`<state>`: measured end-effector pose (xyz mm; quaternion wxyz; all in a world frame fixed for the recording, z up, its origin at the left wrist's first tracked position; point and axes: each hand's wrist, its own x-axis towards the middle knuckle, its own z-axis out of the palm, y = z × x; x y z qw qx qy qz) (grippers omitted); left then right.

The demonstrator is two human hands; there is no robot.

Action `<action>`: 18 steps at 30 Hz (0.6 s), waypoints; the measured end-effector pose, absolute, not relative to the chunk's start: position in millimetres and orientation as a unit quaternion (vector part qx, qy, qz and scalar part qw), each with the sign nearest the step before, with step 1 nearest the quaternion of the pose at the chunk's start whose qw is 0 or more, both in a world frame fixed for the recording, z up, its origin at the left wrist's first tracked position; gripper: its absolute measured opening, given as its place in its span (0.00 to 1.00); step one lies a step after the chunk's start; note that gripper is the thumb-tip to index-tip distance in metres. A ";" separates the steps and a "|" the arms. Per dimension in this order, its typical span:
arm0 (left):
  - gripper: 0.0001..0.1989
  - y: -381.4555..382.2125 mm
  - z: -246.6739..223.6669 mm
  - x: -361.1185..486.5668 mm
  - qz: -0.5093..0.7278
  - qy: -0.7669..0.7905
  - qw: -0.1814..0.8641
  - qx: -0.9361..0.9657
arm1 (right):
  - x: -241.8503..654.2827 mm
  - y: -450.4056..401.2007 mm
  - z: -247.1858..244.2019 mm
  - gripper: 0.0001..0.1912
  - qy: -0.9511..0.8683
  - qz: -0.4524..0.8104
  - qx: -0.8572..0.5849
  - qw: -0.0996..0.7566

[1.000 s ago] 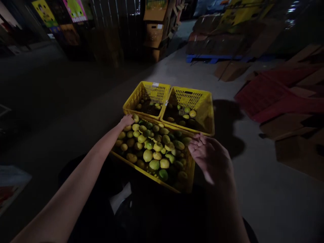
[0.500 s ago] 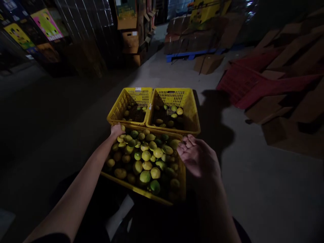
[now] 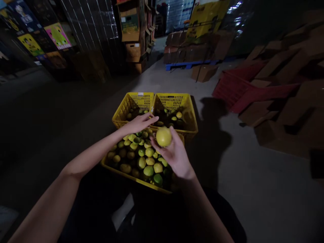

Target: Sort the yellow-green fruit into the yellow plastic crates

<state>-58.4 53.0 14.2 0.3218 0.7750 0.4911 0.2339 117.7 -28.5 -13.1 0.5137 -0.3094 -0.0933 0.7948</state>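
A yellow crate (image 3: pixel 118 169) full of yellow and green citrus fruits sits on the floor right in front of me. My right hand (image 3: pixel 174 156) holds one yellow fruit (image 3: pixel 163 136) up above the crate's far right corner. My left hand (image 3: pixel 139 123) hovers over the far edge of the heap, fingers stretched out flat and holding nothing. Beyond stand two more yellow crates side by side, the left crate (image 3: pixel 126 103) and the right crate (image 3: pixel 188 111), each with a few fruits at the bottom.
Flattened cardboard and red plastic crates (image 3: pixel 235 89) lie on the floor to the right. A blue pallet (image 3: pixel 188 64) loaded with cardboard stands at the back. Stacked boxes (image 3: pixel 131 37) and dark shelving line the left. Bare concrete floor (image 3: pixel 253 182) spreads to the right.
My right hand, open and without fruit before, now grips a yellow fruit and has moved left over the crate. My left hand left the crate's far left corner and moved right, fingers spread.
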 end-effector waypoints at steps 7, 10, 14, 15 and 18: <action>0.14 55.9 -71.2 -121.6 0.055 0.653 0.163 0.737 | 137.4 -41.7 -7.2 0.07 -0.040 0.766 -0.358 0.533; 0.22 43.5 -108.8 -139.0 0.025 0.654 0.139 0.743 | 151.3 -39.7 -7.0 0.05 -0.026 0.747 -0.367 0.553; 0.29 31.6 -134.2 -132.5 0.020 0.622 0.113 0.775 | 158.5 -35.7 -8.3 0.05 -0.019 0.737 -0.364 0.569; 0.28 31.6 -137.2 -128.3 0.020 0.616 0.109 0.780 | 158.4 -34.4 -9.4 0.06 -0.022 0.737 -0.363 0.570; 0.25 36.2 -139.4 -117.4 0.023 0.614 0.100 0.783 | 156.5 -28.9 -16.2 0.13 -0.037 0.740 -0.370 0.560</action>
